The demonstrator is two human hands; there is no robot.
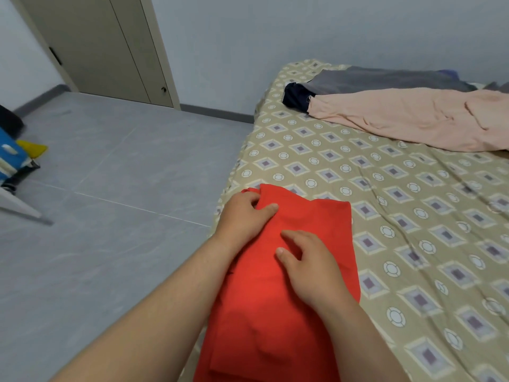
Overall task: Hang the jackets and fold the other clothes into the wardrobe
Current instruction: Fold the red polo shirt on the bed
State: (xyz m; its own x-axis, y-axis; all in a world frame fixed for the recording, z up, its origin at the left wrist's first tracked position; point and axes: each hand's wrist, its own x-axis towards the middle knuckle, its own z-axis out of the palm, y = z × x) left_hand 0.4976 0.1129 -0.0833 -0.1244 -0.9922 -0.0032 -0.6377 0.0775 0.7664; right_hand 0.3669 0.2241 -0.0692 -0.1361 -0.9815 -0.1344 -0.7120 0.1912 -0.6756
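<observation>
Folded bright red cloth garment point(275, 326) at left edge of patterned beige bed point(385, 216), left hand point(245, 213) pinching far corner, right hand point(305, 260) pressing flat, fingers spread; likely risk: layers sliding floorward on uneven lift.

- Evenly and softly lit, fairly bright, with a cool grey-blue cast over the wall point(303, 37) and floor point(110, 175)
- Source of light out of view; no glare, only a dull sheen on the tiles
- Weak, soft-edged shadows, as under the right hand point(311, 268) on the red garment point(275, 326)
- Heavily saturated in that red, folds almost lost in flat colour
- Bent by the wide lens: door frame point(160, 51) leaning, bed point(385, 216) edge bowed
- Sharp at centre, smeared towards the left edge and far corners
</observation>
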